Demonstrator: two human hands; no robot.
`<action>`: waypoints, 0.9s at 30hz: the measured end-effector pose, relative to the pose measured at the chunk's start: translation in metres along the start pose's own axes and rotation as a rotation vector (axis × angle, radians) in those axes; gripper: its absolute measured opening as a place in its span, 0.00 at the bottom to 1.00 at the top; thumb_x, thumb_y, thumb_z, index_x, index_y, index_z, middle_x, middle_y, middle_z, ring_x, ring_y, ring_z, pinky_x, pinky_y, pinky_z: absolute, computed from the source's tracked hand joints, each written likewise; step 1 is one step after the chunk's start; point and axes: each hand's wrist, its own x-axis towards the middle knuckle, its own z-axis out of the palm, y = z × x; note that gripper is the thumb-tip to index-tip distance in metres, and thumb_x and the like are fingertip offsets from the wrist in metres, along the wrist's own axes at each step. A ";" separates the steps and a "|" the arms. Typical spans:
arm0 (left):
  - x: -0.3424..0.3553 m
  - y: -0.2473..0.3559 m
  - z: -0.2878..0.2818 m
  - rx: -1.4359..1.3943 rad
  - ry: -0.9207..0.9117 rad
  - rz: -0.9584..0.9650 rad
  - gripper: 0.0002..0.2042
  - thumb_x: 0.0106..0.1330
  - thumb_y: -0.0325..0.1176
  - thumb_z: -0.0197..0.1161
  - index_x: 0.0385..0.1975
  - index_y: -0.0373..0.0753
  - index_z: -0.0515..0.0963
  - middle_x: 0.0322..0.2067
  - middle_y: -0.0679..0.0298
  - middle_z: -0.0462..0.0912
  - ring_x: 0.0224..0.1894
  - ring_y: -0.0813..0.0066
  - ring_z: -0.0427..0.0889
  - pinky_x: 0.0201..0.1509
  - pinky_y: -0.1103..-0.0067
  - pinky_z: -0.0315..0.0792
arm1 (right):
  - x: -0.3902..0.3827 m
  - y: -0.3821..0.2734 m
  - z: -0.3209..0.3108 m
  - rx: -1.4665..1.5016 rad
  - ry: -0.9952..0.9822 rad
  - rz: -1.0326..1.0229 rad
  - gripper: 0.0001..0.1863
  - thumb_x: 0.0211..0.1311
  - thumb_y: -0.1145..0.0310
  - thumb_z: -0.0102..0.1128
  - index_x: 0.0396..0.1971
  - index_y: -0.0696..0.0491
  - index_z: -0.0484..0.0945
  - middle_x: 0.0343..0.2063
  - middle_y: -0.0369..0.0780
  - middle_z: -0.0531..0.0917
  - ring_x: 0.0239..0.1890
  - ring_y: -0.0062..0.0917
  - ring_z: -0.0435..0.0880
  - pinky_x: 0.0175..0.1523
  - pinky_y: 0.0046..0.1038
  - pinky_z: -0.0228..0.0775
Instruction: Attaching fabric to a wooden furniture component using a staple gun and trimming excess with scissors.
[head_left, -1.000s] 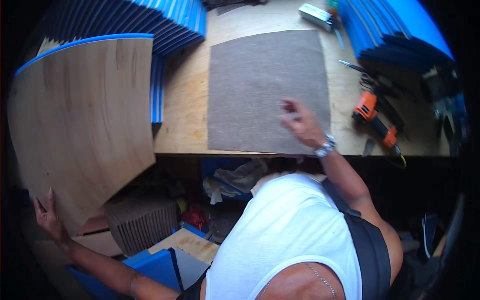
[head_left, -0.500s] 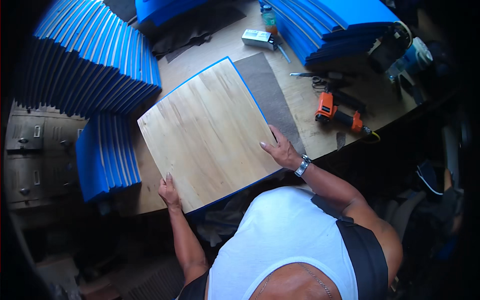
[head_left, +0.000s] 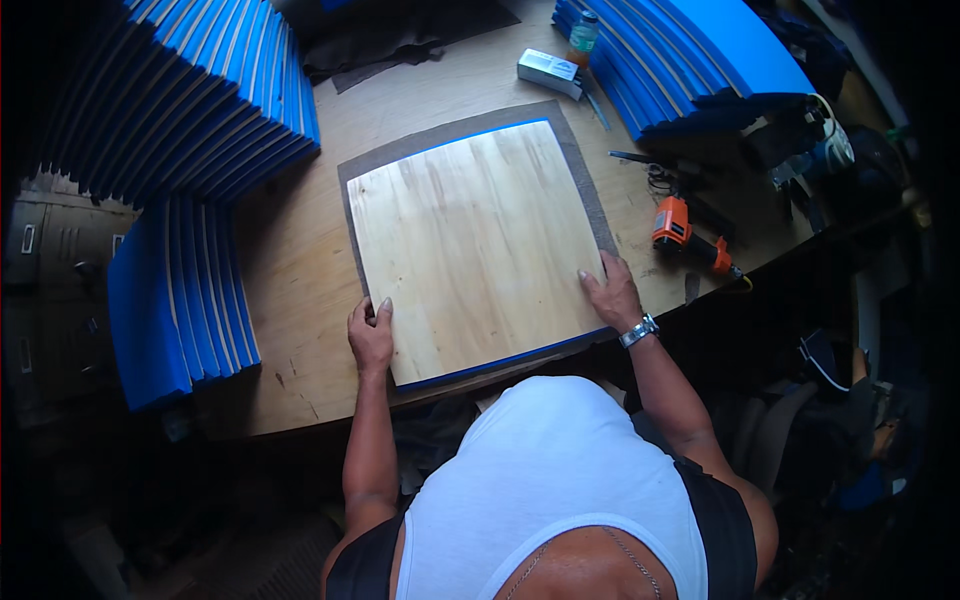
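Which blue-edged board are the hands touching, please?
The single board lying wood face up on the dark cloth, with the left hand and right hand at its edges; the others are stacked.

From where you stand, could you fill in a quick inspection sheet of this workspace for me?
Surface: wooden table, with a grey-brown fabric sheet spread on it.
Main things: blue-edged wooden panel over the fabric; whether it lies fully flat, I cannot tell.
Clutter: orange tool, small white box and bottle toward the right; dark cloth at the far side.
Hands: left hand and right hand at the panel's opposite side edges, thumbs on top.
Cables: thin yellow cord at the orange tool's near end.
Surroundings: left blue stack, right blue stack; cabinet at far left; much else is too dark to tell.
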 end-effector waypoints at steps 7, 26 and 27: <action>0.024 -0.005 0.022 -0.266 0.120 -0.003 0.20 0.70 0.35 0.66 0.55 0.27 0.77 0.40 0.55 0.84 0.37 0.70 0.82 0.47 0.75 0.77 | 0.032 0.021 0.011 0.318 0.081 0.051 0.31 0.67 0.58 0.65 0.63 0.62 0.72 0.56 0.51 0.80 0.56 0.35 0.81 0.60 0.31 0.73; 0.038 0.009 0.038 -0.276 0.074 -0.015 0.22 0.74 0.42 0.62 0.53 0.25 0.78 0.44 0.54 0.85 0.44 0.70 0.81 0.50 0.74 0.75 | 0.065 0.040 -0.018 0.311 -0.088 0.027 0.31 0.69 0.49 0.62 0.67 0.46 0.74 0.53 0.48 0.83 0.52 0.35 0.84 0.58 0.35 0.74; 0.038 0.010 0.031 -0.235 0.037 -0.021 0.22 0.74 0.42 0.61 0.54 0.25 0.78 0.45 0.54 0.85 0.44 0.71 0.81 0.52 0.75 0.75 | 0.066 0.047 -0.024 0.364 -0.193 0.140 0.31 0.69 0.48 0.61 0.68 0.46 0.73 0.53 0.47 0.84 0.52 0.34 0.84 0.56 0.36 0.76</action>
